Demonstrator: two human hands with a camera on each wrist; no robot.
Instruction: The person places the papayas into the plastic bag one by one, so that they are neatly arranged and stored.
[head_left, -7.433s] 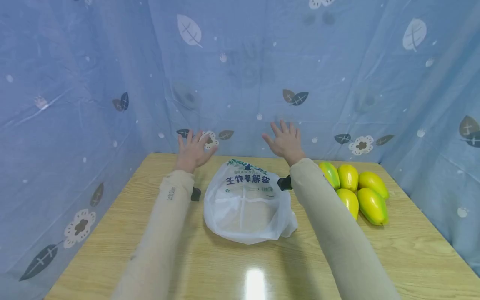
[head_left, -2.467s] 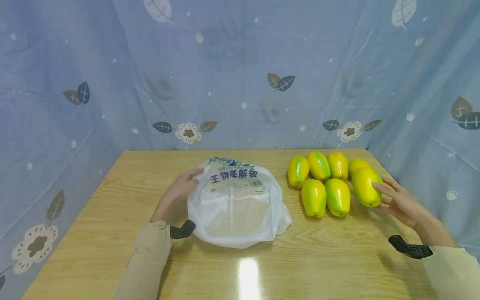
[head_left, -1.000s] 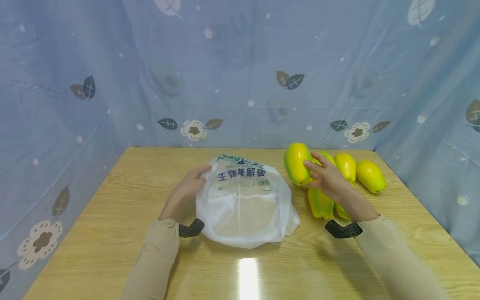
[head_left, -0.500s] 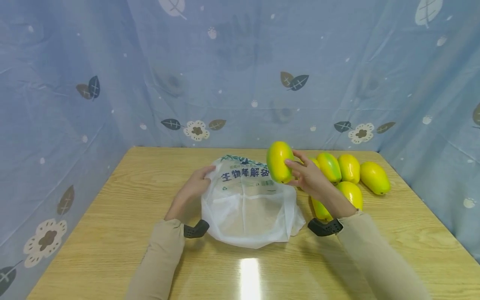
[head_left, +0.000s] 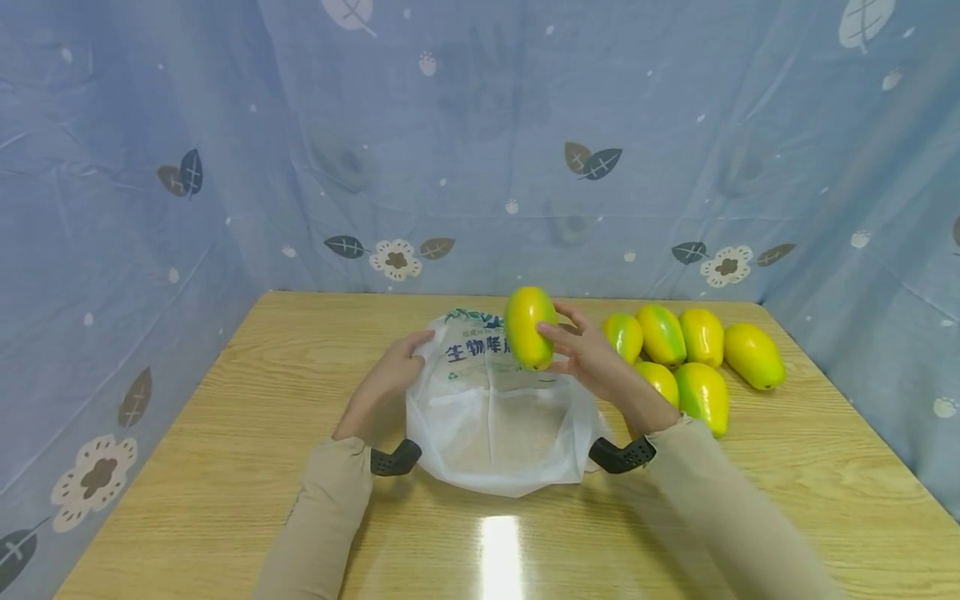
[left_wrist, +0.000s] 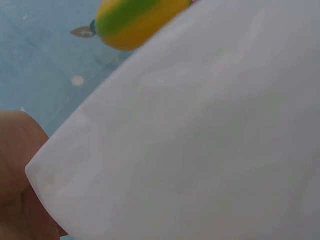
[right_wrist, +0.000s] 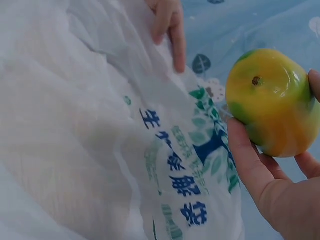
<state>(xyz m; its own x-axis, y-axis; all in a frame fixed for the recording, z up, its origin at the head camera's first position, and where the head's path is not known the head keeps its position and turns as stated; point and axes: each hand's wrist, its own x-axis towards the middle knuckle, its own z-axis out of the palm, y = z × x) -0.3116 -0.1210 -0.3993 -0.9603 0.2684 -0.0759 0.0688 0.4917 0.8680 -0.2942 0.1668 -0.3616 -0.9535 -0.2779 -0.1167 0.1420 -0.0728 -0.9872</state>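
My right hand (head_left: 592, 354) holds a yellow-green papaya (head_left: 530, 327) above the far side of a white plastic bag (head_left: 495, 417), fingers and thumb around the fruit. In the right wrist view the papaya (right_wrist: 272, 102) shows its brown-dotted end. The bag lies with its wide mouth facing me and bears blue characters and green leaves. My left hand (head_left: 392, 367) pinches the bag's left rim; in the right wrist view two of its fingers (right_wrist: 170, 30) lie over that edge. The left wrist view is mostly filled by the bag (left_wrist: 190, 135), with part of the left hand (left_wrist: 20, 165) at its corner.
Several more papayas (head_left: 702, 400) lie grouped on the right side of the wooden table (head_left: 225, 467), partly behind my right forearm. A blue patterned curtain (head_left: 480, 167) hangs behind the table and along both sides.
My right hand picked up a papaya at the right and carried it left, over the bag. My left hand took hold of the bag's left rim. More papayas now show than at first.
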